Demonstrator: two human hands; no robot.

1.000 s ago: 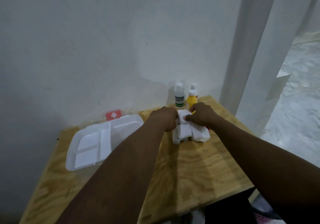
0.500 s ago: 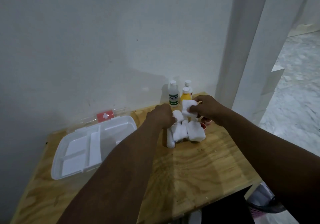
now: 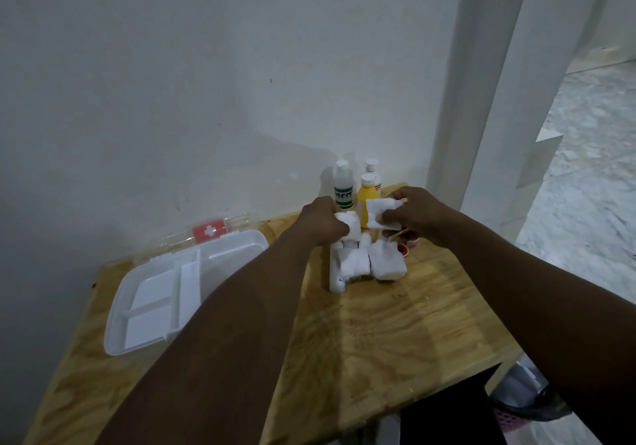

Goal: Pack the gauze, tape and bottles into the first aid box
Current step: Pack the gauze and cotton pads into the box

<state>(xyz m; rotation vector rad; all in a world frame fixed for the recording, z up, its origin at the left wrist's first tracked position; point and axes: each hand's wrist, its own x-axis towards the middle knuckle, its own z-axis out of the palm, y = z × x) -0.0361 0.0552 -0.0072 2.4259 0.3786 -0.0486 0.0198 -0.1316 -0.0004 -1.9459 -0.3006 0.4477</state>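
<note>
Each hand's grip pinches one gauze piece: left hand, right hand, above the gauze pile right of the open first aid box. Gauze looks light, soft, compressible; pinch its middle.

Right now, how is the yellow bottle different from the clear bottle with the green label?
The yellow bottle is shorter and solid yellow; the clear bottle is taller and see-through. The clear bottle carries a white label with green print, while no label shows on the yellow bottle. The right hand and its gauze partly cover the yellow bottle; the clear bottle is less hidden. Both stand upright with white caps.
</note>
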